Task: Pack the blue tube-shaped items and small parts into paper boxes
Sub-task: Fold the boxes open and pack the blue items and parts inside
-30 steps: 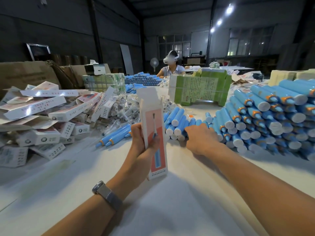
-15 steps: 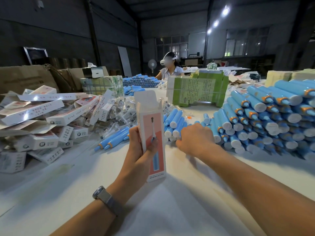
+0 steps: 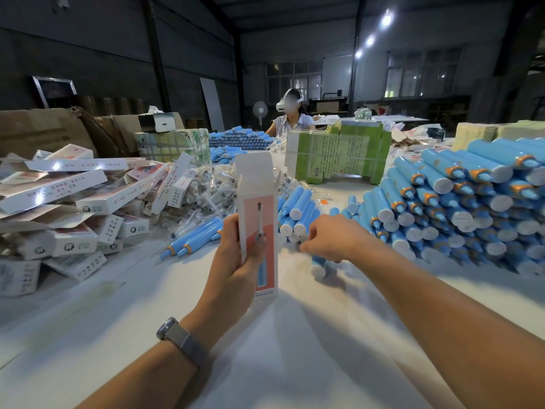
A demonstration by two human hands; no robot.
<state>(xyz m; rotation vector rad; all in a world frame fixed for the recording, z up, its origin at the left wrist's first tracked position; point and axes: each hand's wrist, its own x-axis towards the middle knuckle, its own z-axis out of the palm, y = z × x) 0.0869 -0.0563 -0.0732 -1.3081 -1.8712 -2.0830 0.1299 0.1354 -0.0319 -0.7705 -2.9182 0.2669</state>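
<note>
Box up and open, tube coming off the desk — tricky handoff ahead.

Left hand grips the upright paper box, top flap standing open; right hand curls its fingers round a blue tube low over the desk. A squeezed box could narrow its mouth and catch the tube. Just behind, the small tube pile could roll if nudged; the big stack at right sits close to that forearm.
</note>
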